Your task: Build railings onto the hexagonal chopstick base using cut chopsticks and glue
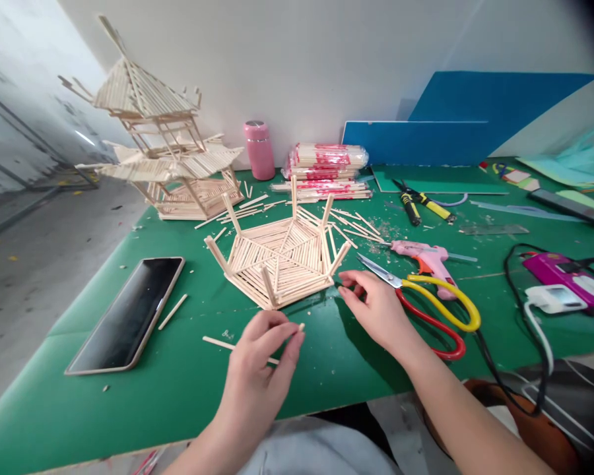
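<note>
My left hand (263,356) is closed in a pinch on a short wooden stick (301,327); only the stick's tip shows past the fingertips. Beneath this hand a longer wooden stick (218,342) lies on the table, partly covered. A hexagonal stick base (282,254) with upright posts at its corners sits just beyond both hands. My right hand (371,303) is by its near right corner, fingers slightly curled and apart, holding nothing I can see. Close to that hand are scissors (443,300) with one yellow and one red handle, blades pointing away, and a pink glue gun (430,257).
A stick pavilion (173,165) stands at the back left, near a pink flask (260,150) and bundled sticks (327,165). A phone (126,313) lies left. Pliers (420,201) are behind the glue gun. Cables (512,297) and a magenta device (564,277) sit at the right.
</note>
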Tool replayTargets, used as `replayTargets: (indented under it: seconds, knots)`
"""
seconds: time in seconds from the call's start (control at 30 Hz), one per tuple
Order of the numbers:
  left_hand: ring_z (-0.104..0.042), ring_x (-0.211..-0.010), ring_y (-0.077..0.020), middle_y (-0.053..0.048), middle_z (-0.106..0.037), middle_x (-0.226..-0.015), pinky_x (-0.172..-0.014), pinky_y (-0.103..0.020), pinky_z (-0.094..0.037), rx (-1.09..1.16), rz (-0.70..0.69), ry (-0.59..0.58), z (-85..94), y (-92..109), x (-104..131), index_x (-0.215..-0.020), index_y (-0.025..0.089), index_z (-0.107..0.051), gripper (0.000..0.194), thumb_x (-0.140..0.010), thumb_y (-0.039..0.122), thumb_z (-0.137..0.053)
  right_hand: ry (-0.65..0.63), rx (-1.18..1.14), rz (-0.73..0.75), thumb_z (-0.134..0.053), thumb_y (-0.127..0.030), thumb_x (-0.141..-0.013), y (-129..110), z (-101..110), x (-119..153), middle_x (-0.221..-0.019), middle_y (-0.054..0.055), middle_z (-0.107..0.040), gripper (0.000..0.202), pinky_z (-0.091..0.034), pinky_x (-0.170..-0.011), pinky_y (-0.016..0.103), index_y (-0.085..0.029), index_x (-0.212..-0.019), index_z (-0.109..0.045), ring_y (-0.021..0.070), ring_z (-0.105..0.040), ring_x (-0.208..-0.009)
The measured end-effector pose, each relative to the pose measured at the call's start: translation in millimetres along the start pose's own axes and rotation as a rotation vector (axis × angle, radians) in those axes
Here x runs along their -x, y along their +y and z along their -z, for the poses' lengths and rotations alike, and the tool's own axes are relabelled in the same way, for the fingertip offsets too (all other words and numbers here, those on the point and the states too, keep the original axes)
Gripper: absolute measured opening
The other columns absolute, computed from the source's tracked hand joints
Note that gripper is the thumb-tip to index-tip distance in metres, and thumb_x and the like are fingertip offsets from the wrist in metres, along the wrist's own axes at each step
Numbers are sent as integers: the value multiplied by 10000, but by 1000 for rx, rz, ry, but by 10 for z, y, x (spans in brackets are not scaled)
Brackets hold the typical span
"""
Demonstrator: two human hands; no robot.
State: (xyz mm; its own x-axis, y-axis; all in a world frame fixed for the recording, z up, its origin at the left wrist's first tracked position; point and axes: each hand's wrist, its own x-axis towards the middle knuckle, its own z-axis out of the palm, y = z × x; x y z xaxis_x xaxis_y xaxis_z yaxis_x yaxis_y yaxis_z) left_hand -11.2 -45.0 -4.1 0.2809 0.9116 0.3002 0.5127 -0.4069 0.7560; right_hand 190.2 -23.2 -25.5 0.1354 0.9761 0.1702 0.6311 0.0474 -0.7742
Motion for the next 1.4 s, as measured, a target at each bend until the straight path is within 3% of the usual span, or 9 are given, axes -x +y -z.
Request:
replayTargets:
  seconds: [0.07,0.13,0.33,0.67,0.87,1.1,1.23,1.4]
  knots:
    - [-563,-772,-155,-65,-528,-911,-638,-255,-469,-99,0,143,19,-92,35,-763,179,-659,108,-782,207,-557,-2,4,3,-541,-208,-753,13,-52,-67,-829,35,-623,206,-451,-618,279,-187,-943,-617,135,-536,-619]
    - [-564,-880,-188,-76,-520,-1018,-742,-308,-472,-131,30,195,22,-157,43,-754,196,-667,103,-770,233,-573,0,5,4,-558,-207,-736,12,-93,-112,-809,31,-626,188,-448,-618,277,-183,-911,-622,136,-535,-619]
    - [-597,-912,-199,-73,-596,-1022,-801,-318,-484,-4,158,163,-15,-230,-52,-705,193,-656,156,-770,292,-556,15,9,2,-595,-198,-701,-10,-147,-170,-766,31,-626,124,-435,-631,284,-176,-816,-635,153,-550,-653]
    - [-632,-816,-198,-85,-674,-894,-784,-307,-502,8,185,202,63,-341,-138,-722,160,-680,177,-752,291,-565,34,-52,58,-592,-179,-701,-34,-196,-162,-717,17,-597,15,-436,-629,281,-183,-707,-605,154,-550,-650]
    - [-636,-817,-172,-31,-685,-886,-730,-227,-511,169,178,280,299,-208,-187,-709,195,-680,73,-705,250,-632,79,-147,120,-574,-225,-750,-264,-138,-96,-757,22,-593,67,-452,-660,270,-181,-792,-602,145,-549,-696]
    - [-615,-900,-175,-3,-699,-900,-810,-216,-482,443,270,332,705,5,-491,-812,219,-703,144,-688,289,-682,145,-291,195,-567,-273,-790,-676,-65,-89,-869,33,-564,186,-442,-717,265,-195,-953,-608,141,-530,-794]
    - [-594,-935,-170,1,-697,-907,-804,-202,-475,526,252,337,852,39,-680,-776,221,-704,115,-689,294,-686,206,-306,245,-588,-277,-780,-733,-154,-179,-855,20,-535,210,-439,-724,271,-215,-980,-608,139,-515,-787]
    - [-563,-984,-185,-39,-667,-944,-753,-196,-481,440,206,338,930,21,-764,-730,196,-699,122,-705,310,-663,237,-360,240,-588,-292,-780,-749,-253,-307,-811,15,-528,174,-448,-663,269,-215,-932,-622,140,-508,-729]
